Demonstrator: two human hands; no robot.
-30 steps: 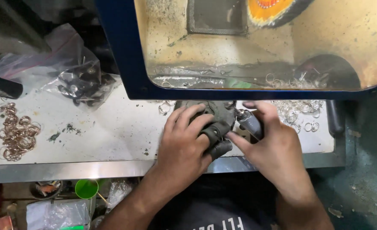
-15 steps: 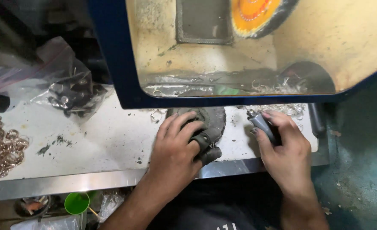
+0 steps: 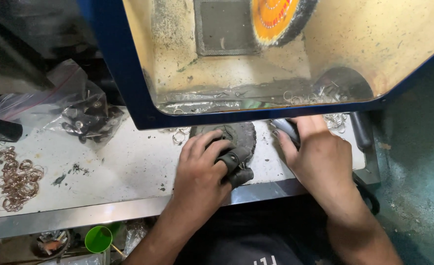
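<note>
My left hand rests on a dark grey cloth pad on the white bench top, its fingers curled over dark finger guards at the pad's near edge. My right hand lies just right of the pad, closed around a dark slim tool whose end pokes out toward the blue-framed hood. Inside the hood an orange and black buffing wheel hangs at the top.
A heap of copper-coloured rings lies at the far left. A clear bag of dark metal parts sits behind it. Silver rings scatter near the hood's lower edge. A green cup stands below the bench's metal front edge.
My hands have come apart: the right one left the pad and moved right and up with the slim tool. The left stays on the pad. The view shifted slightly.
</note>
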